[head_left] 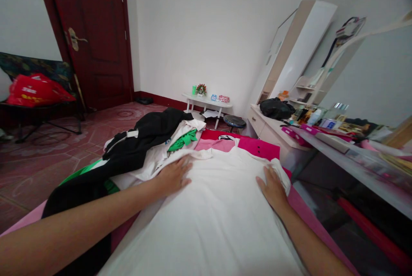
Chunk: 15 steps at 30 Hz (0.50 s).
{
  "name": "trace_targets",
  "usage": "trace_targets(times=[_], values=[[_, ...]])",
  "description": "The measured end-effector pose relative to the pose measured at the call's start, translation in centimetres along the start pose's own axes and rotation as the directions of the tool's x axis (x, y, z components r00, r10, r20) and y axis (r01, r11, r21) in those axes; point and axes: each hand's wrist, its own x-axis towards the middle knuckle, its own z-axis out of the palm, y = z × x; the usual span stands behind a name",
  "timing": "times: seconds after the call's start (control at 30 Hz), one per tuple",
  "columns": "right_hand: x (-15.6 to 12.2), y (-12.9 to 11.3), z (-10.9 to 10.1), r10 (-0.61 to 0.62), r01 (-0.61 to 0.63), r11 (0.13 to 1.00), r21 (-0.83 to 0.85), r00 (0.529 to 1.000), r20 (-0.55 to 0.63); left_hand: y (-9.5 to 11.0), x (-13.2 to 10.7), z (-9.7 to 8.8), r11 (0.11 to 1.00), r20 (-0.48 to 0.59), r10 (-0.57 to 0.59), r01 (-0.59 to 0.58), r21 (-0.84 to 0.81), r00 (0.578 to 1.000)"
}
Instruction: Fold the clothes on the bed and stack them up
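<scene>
A white T-shirt lies spread out in front of me, lightly creased, its far edge near the middle of the view. My left hand rests on its upper left part with the fingers apart. On the upper right, by a bunched sleeve, my right hand lies on the fabric, fingers spread as well. Left of the shirt is a heap of clothes with a black garment and a green piece. Beyond the shirt's far edge are a bright pink garment and a red one.
A dressing table with a black bag, bottles and a mirror runs along the right. A small white table and a round stool stand by the far wall. At left, a folding chair holds a red bag.
</scene>
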Motion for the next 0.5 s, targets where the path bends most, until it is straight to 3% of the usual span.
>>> trace_targets(times=[0.07, 0.1, 0.2, 0.3, 0.37, 0.5], values=[[1.4, 0.1, 0.1, 0.154, -0.159, 0.987, -0.013, 0.975, -0.162, -1.7, 2.6, -0.3, 0.971, -0.109, -0.161, 0.177, 0.158, 0.981], [1.8, -0.4, 0.2, 0.173, -0.178, 0.984, -0.003, 0.962, -0.209, -2.4, 3.7, -0.3, 0.951, -0.148, -0.197, 0.225, 0.210, 0.969], [2.3, -3.4, 1.6, 0.095, -0.088, 0.995, 0.039, 0.963, -0.251, -3.3, 6.1, 0.2, 0.915, -0.164, -0.240, 0.279, 0.291, 0.957], [1.9, -6.2, 3.7, -0.060, 0.064, 0.997, 0.043, 0.995, -0.083, -3.4, 7.0, 1.2, 0.912, -0.122, -0.242, 0.269, 0.310, 0.963], [1.4, -7.4, 4.5, -0.112, 0.113, 0.994, -0.007, 0.992, 0.065, -3.5, 7.2, 1.6, 0.919, -0.100, -0.235, 0.254, 0.301, 0.967], [0.7, -10.1, 4.3, -0.030, 0.047, 0.991, -0.126, 0.990, 0.136, -4.3, 7.7, 1.2, 0.937, -0.078, -0.203, 0.217, 0.274, 0.976]])
